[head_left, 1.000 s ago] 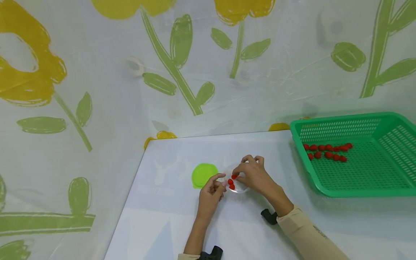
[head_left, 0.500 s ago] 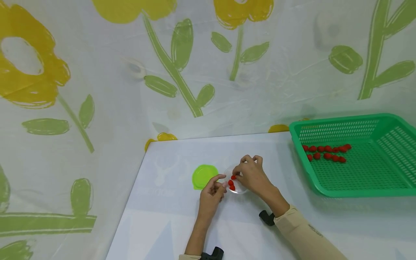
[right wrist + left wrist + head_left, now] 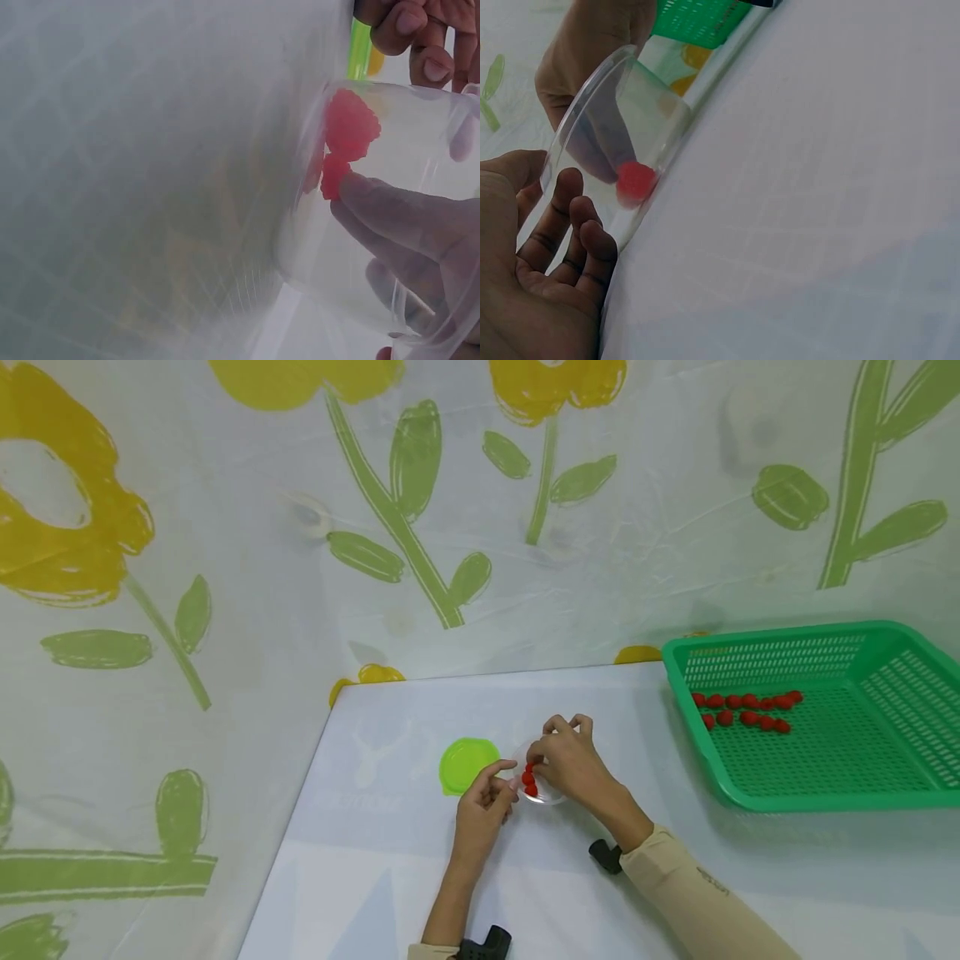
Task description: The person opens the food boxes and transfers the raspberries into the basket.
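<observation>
A round clear plastic tub (image 3: 553,795) stands on the white table with several raspberries (image 3: 529,790) along its left side. My left hand (image 3: 477,818) pinches the tub's rim between thumb and forefinger, its other fingers curled beside the wall. From the right, my right hand (image 3: 573,767) reaches down inside the tub. Through the clear wall in the right wrist view, its fingertips pinch a small raspberry (image 3: 334,178) low at the bottom, against a larger raspberry (image 3: 351,126). A bright green lid (image 3: 463,767) lies flat just left of the tub.
On the right, a green mesh basket (image 3: 832,800) stands on the table with two rows of raspberries (image 3: 750,701) in its left part. A flower-printed sheet (image 3: 570,585) hangs behind the table's back edge. Black wrist mounts (image 3: 486,945) sit on both forearms.
My right fingers have shifted slightly left inside the tub, bringing the pinched raspberry in line with the others. The left hand stays at the rim. The head view has drifted a little.
</observation>
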Demonstrator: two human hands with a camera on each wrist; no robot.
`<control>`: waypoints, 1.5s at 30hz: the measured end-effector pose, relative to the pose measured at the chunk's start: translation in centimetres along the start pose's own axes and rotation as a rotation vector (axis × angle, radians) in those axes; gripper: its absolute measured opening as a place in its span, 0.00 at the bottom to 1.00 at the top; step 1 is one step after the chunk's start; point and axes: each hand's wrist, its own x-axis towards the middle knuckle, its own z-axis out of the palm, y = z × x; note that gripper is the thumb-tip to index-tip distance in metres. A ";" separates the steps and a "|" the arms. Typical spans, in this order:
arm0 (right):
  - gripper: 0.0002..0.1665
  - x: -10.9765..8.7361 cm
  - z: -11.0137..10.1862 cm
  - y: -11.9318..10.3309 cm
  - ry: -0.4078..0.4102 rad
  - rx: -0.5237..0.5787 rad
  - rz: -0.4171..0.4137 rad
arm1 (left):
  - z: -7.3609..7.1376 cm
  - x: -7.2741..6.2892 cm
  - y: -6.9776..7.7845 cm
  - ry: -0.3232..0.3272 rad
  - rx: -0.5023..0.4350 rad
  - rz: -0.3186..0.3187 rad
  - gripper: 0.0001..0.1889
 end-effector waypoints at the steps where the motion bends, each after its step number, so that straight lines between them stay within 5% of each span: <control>1: 0.07 0.0 0.0 0.0 0.005 0.002 -0.002 | 0.0 0.0 0.0 -0.001 -0.001 -0.003 0.15; 5: 0.07 -0.4 -0.4 0.2 0.023 0.032 0.005 | 0.1 0.1 -0.1 -0.016 -0.002 -0.010 0.15; 14: 0.10 -2.0 -1.4 1.0 0.179 0.146 -0.002 | -0.3 0.8 -2.9 -0.001 0.030 -0.004 0.16; 31: 0.15 -5.4 -7.2 2.1 0.348 0.258 -0.120 | -0.4 0.6 -2.7 0.019 0.052 -0.023 0.16; 37: 0.18 -6.3 -9.5 4.0 0.438 0.287 -0.174 | -0.4 0.6 -2.8 0.017 0.058 -0.012 0.16; 45: 0.20 -8.3 -12.6 7.9 0.511 0.246 -0.087 | -0.5 0.7 -3.0 0.009 0.070 0.007 0.15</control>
